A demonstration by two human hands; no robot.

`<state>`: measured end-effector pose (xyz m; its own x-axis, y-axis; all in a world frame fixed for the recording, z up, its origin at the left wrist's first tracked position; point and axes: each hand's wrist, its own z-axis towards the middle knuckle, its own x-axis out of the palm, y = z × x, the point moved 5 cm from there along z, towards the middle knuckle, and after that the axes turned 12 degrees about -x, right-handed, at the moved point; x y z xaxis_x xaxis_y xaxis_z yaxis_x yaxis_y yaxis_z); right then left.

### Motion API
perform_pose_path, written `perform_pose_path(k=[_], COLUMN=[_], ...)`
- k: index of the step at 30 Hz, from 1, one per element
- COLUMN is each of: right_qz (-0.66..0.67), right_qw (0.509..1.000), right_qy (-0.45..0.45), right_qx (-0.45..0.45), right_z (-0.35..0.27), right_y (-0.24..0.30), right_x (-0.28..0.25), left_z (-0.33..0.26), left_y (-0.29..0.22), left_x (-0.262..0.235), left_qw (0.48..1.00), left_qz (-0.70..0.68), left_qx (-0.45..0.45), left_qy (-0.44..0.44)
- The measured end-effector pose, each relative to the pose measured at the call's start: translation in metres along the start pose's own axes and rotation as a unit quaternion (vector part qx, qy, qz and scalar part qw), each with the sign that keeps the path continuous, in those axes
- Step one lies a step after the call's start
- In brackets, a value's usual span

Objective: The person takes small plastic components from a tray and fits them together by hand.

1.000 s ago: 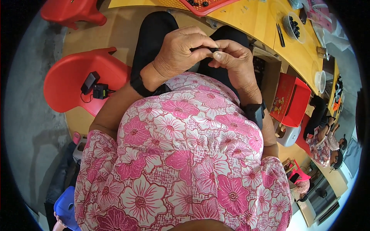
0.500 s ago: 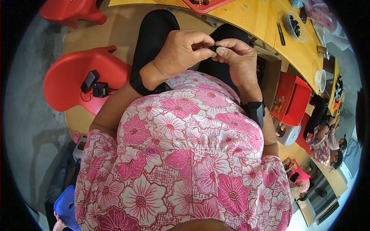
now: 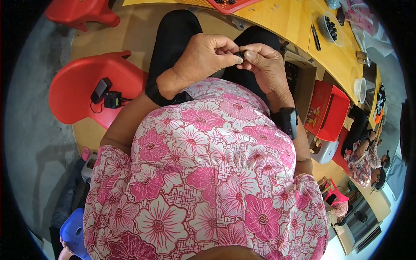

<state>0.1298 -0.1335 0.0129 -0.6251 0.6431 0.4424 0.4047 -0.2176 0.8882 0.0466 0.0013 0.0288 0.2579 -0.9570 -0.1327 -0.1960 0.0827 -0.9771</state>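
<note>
A small black part [image 3: 240, 54] sits between the fingertips of both hands, above my lap; its exact kind is too small to tell. My left hand [image 3: 207, 56] pinches it from the left, thumb and forefinger pressed together. From the other side my right hand [image 3: 265, 65] grips it, the thumb lying along its edge. Most of the part is hidden by the fingers. Each wrist wears a black band, the right one with a dark box-shaped device [image 3: 287, 122].
Ahead is a yellow table [image 3: 286, 21] with a red tray [image 3: 234, 7], a clear bowl [image 3: 331, 30] of black parts and a black pen-like tool [image 3: 316, 38]. A red chair [image 3: 73, 93] at left bears black devices. At right stand a red box [image 3: 326, 110] and other people [image 3: 362, 162].
My right thumb and fingers have shifted slightly around the small black part, and the right wrist has turned a little. The left hand has barely moved.
</note>
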Motion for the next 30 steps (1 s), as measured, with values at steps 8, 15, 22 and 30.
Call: perform_pose_path(k=[8, 15, 22, 30], right_qz=[-0.163, -0.191, -0.191, -0.002], right_qw=[0.98, 0.973, 0.969, 1.0], right_qy=[0.076, 0.069, 0.032, 0.004], right_qx=[-0.081, -0.109, -0.151, -0.031], right_z=[0.005, 0.002, -0.002, 0.003], right_y=[0.013, 0.011, 0.011, -0.005], right_x=[0.001, 0.003, 0.004, 0.001], left_z=[-0.001, 0.0, -0.001, -0.001], left_y=[0.006, 0.009, 0.004, 0.001], left_x=[0.002, 0.003, 0.0, -0.001], left_qw=[0.999, 0.999, 1.0, 0.999], left_qz=[0.024, -0.007, 0.022, -0.005], left_qx=[-0.004, -0.011, -0.009, 0.014], left_qy=[0.027, 0.031, 0.001, -0.037])
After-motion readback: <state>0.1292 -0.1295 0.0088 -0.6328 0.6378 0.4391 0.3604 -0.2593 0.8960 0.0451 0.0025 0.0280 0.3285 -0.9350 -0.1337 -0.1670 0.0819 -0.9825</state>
